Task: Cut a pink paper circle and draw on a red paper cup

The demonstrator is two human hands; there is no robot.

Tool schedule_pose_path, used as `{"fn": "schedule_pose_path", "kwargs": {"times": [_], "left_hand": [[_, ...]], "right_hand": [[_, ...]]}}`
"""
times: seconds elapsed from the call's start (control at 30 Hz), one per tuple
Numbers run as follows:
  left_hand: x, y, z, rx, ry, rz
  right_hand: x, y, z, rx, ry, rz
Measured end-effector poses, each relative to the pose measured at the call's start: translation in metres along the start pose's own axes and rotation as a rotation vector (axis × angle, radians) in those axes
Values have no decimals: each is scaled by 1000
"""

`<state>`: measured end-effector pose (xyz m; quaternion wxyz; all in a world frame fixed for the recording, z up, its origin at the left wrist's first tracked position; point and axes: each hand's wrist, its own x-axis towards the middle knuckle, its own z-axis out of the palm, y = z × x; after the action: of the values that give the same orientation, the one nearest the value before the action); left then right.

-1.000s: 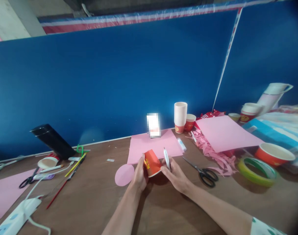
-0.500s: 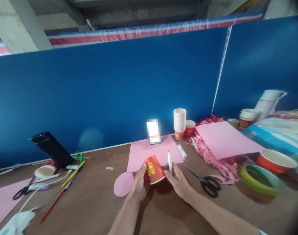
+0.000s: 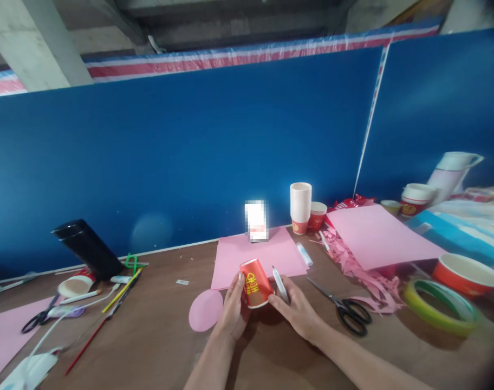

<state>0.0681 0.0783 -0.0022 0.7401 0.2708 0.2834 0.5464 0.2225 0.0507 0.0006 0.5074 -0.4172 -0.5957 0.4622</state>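
Note:
Tilted above the brown table, a red paper cup [image 3: 255, 283] with yellow lettering is held in my left hand [image 3: 234, 310], fingers wrapped round its left side. My right hand [image 3: 298, 309] grips a white marker [image 3: 280, 285], its dark tip pointing up and to the left. The right thumb touches the lower right edge of the cup. A pink paper circle [image 3: 205, 310] lies left of my left hand. Behind the cup rests a pink paper sheet [image 3: 231, 265], with a glue stick [image 3: 304, 254] at its right edge. Black-handled scissors [image 3: 355, 316] lie to the right.
Stacked paper cups [image 3: 300, 208] stand by the blue partition [image 3: 190, 151]. On the right are shredded pink paper [image 3: 363, 273], a yellow-green tape roll [image 3: 417, 309] and a red paper bowl [image 3: 460, 275]. At left lie a black flask [image 3: 90, 249], brushes [image 3: 88, 344] and a white cable [image 3: 47, 333].
The marker has tilted further to the left, and its tip is lower and nearer the cup. My left hand still holds the cup. The whole view has shifted slightly.

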Motion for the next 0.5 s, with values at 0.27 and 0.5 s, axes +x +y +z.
{"fn": "schedule_pose_path", "kwargs": {"times": [0.27, 0.5], "left_hand": [[5, 1, 0, -35, -33, 61], [7, -4, -6, 2, 6, 57]], "right_hand": [[3, 7, -1, 2, 92, -18], [4, 10, -1, 26, 70, 51]]}}
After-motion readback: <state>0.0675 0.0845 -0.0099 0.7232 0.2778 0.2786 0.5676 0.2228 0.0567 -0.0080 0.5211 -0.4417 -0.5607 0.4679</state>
